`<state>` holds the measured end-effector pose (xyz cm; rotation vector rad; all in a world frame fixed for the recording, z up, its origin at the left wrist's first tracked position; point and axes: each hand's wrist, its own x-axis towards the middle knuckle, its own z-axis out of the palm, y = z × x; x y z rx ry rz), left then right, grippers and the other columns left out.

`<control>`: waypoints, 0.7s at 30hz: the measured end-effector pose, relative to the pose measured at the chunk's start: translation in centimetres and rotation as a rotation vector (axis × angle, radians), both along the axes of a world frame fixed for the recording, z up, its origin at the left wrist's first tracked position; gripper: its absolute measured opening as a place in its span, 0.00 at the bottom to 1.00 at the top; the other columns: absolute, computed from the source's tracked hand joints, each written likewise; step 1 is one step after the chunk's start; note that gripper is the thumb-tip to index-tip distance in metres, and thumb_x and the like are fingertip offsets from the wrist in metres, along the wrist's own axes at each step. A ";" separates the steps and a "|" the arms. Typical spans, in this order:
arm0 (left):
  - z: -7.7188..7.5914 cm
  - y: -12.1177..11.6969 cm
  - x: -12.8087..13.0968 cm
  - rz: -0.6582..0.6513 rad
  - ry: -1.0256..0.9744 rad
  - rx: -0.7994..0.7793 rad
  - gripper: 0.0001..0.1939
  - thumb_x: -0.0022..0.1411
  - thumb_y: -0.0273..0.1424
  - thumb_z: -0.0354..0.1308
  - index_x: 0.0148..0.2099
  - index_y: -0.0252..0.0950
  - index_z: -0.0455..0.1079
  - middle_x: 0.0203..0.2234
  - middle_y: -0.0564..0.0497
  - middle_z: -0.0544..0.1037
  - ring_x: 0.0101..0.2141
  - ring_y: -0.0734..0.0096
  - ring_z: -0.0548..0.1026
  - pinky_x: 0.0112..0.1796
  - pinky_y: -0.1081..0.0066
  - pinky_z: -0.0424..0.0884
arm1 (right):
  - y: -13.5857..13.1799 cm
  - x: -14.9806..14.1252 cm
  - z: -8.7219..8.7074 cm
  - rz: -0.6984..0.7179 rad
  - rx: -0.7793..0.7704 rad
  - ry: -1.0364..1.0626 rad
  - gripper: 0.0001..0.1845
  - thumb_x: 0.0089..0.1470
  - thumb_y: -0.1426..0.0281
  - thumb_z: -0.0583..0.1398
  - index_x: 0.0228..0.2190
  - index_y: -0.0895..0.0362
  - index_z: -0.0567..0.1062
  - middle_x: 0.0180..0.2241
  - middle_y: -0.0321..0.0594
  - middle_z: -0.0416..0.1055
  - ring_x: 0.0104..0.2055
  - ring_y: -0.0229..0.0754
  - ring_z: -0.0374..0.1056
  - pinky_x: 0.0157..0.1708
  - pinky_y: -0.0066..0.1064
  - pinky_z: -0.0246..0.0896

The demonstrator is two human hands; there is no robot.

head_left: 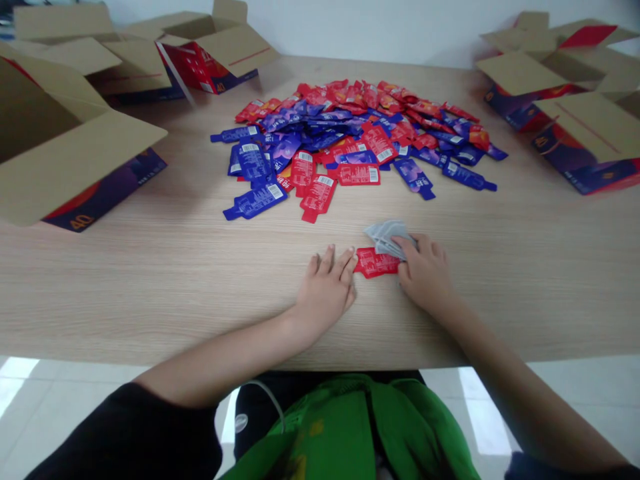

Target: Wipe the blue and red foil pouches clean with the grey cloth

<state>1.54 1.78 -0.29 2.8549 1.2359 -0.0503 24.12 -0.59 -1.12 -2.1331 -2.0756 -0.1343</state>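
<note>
A red sachet (374,262) with a narrow neck lies flat on the table between my hands, its neck pointing left. My left hand (326,288) rests palm down on the wood, fingers stretched out, the fingertips at the sachet's neck. In my right hand (427,270) is a small stack of thin grey sheets (389,237), pinched between thumb and fingers and fanned a little. The stack covers the sachet's upper right part, and the right thumb is at the sachet's right end. What the grey sheets are I cannot make out.
A wide pile of red and blue sachets (310,133) spreads over the table (150,287) beyond my hands. Open cardboard boxes stand at the left, the nearest a large box (107,190); more open boxes, including a blue-printed box (585,150), stand at the right.
</note>
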 end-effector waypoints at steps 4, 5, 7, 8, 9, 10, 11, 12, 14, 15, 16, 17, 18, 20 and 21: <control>0.4 0.3 -0.2 -0.023 -0.046 -0.005 0.28 0.74 0.35 0.48 0.71 0.32 0.61 0.70 0.46 0.62 0.67 0.40 0.61 0.59 0.47 0.65 | -0.4 3.5 -0.1 -0.055 0.014 0.109 0.27 0.59 0.73 0.51 0.59 0.59 0.72 0.56 0.56 0.66 0.54 0.58 0.65 0.54 0.51 0.63; 0.5 0.5 -0.2 -0.016 -0.083 0.000 0.27 0.74 0.37 0.48 0.69 0.32 0.64 0.69 0.46 0.65 0.66 0.41 0.62 0.59 0.48 0.65 | -0.5 3.9 -0.2 -0.050 0.033 0.166 0.26 0.59 0.73 0.51 0.57 0.59 0.73 0.55 0.56 0.67 0.55 0.57 0.65 0.55 0.52 0.63; 0.9 0.9 0.0 0.016 -0.165 0.002 0.25 0.74 0.41 0.49 0.64 0.34 0.70 0.64 0.46 0.72 0.63 0.46 0.66 0.58 0.51 0.65 | -0.6 4.0 -0.5 -0.043 0.078 0.282 0.25 0.58 0.74 0.51 0.55 0.59 0.74 0.52 0.55 0.68 0.56 0.56 0.66 0.57 0.52 0.63; 1.1 1.2 0.2 0.038 -0.200 -0.003 0.24 0.73 0.43 0.51 0.62 0.35 0.72 0.61 0.46 0.75 0.60 0.49 0.69 0.57 0.53 0.66 | -0.7 3.8 -0.7 -0.041 0.097 0.326 0.25 0.58 0.74 0.51 0.55 0.59 0.75 0.52 0.54 0.68 0.56 0.56 0.66 0.57 0.52 0.63; 1.2 1.5 0.4 0.059 -0.226 -0.011 0.24 0.72 0.45 0.53 0.60 0.37 0.74 0.58 0.46 0.77 0.57 0.51 0.71 0.55 0.54 0.67 | -0.7 3.5 -0.9 -0.040 0.111 0.358 0.25 0.58 0.74 0.51 0.55 0.58 0.75 0.51 0.54 0.68 0.57 0.56 0.66 0.58 0.53 0.62; 1.3 1.9 0.6 0.074 -0.238 -0.019 0.24 0.70 0.47 0.56 0.60 0.38 0.74 0.56 0.46 0.78 0.55 0.52 0.72 0.53 0.55 0.68 | -0.8 3.2 -1.0 -0.039 0.120 0.381 0.26 0.58 0.74 0.52 0.55 0.57 0.75 0.52 0.54 0.68 0.57 0.56 0.66 0.58 0.54 0.62; 1.4 2.3 0.8 0.083 -0.238 -0.027 0.26 0.68 0.49 0.58 0.60 0.39 0.73 0.54 0.45 0.78 0.53 0.52 0.72 0.51 0.55 0.68 | -0.8 2.8 -1.2 -0.037 0.128 0.403 0.26 0.57 0.74 0.52 0.55 0.57 0.75 0.52 0.53 0.68 0.57 0.56 0.66 0.58 0.54 0.62; 1.4 2.7 1.0 0.090 -0.233 -0.033 0.28 0.66 0.51 0.61 0.61 0.39 0.72 0.54 0.44 0.77 0.52 0.51 0.72 0.50 0.55 0.68 | -0.8 2.6 -1.3 -0.034 0.135 0.425 0.26 0.57 0.74 0.52 0.55 0.57 0.75 0.52 0.53 0.68 0.57 0.56 0.66 0.58 0.54 0.62; 1.3 3.4 1.4 0.098 -0.213 -0.057 0.31 0.62 0.52 0.65 0.61 0.39 0.71 0.53 0.43 0.75 0.53 0.50 0.70 0.50 0.55 0.68 | -0.8 2.2 -1.3 -0.030 0.145 0.465 0.26 0.56 0.75 0.52 0.54 0.56 0.75 0.52 0.52 0.69 0.56 0.55 0.66 0.58 0.54 0.62; 1.2 3.7 1.7 0.104 -0.201 -0.080 0.32 0.61 0.51 0.67 0.59 0.38 0.71 0.53 0.43 0.75 0.53 0.50 0.70 0.50 0.55 0.68 | -0.7 2.1 -1.3 -0.028 0.144 0.478 0.26 0.55 0.75 0.52 0.54 0.56 0.75 0.52 0.52 0.69 0.56 0.55 0.66 0.58 0.53 0.62; 1.2 3.9 1.9 0.113 -0.192 -0.109 0.31 0.59 0.51 0.69 0.57 0.37 0.72 0.52 0.44 0.74 0.52 0.49 0.70 0.50 0.55 0.68 | -0.7 2.1 -1.2 -0.023 0.139 0.489 0.26 0.55 0.75 0.52 0.54 0.56 0.75 0.52 0.52 0.69 0.56 0.54 0.66 0.58 0.53 0.62; 1.2 4.1 2.1 0.123 -0.188 -0.141 0.30 0.57 0.50 0.70 0.54 0.37 0.72 0.51 0.44 0.74 0.52 0.50 0.70 0.50 0.55 0.68 | -0.7 2.0 -1.1 -0.016 0.132 0.503 0.26 0.55 0.75 0.52 0.54 0.56 0.74 0.52 0.52 0.69 0.56 0.54 0.66 0.58 0.52 0.62; 1.2 4.3 2.3 0.131 -0.193 -0.170 0.29 0.55 0.49 0.72 0.51 0.36 0.71 0.50 0.44 0.74 0.51 0.50 0.71 0.49 0.56 0.69 | -0.7 2.0 -1.0 -0.006 0.127 0.524 0.26 0.56 0.75 0.51 0.54 0.56 0.74 0.52 0.52 0.69 0.56 0.53 0.66 0.59 0.51 0.62; 1.1 4.4 2.6 0.128 -0.230 -0.210 0.26 0.56 0.44 0.72 0.49 0.36 0.70 0.47 0.46 0.75 0.48 0.53 0.73 0.46 0.59 0.70 | -0.7 2.0 -0.5 0.011 0.139 0.581 0.27 0.56 0.76 0.50 0.55 0.57 0.72 0.52 0.52 0.69 0.56 0.51 0.67 0.59 0.49 0.62; 1.1 4.5 2.6 0.116 -0.251 -0.210 0.23 0.59 0.40 0.70 0.50 0.36 0.68 0.45 0.47 0.76 0.46 0.56 0.74 0.45 0.61 0.70 | -0.8 2.0 -0.3 0.011 0.155 0.602 0.27 0.56 0.76 0.49 0.56 0.57 0.71 0.52 0.52 0.70 0.56 0.50 0.67 0.59 0.48 0.62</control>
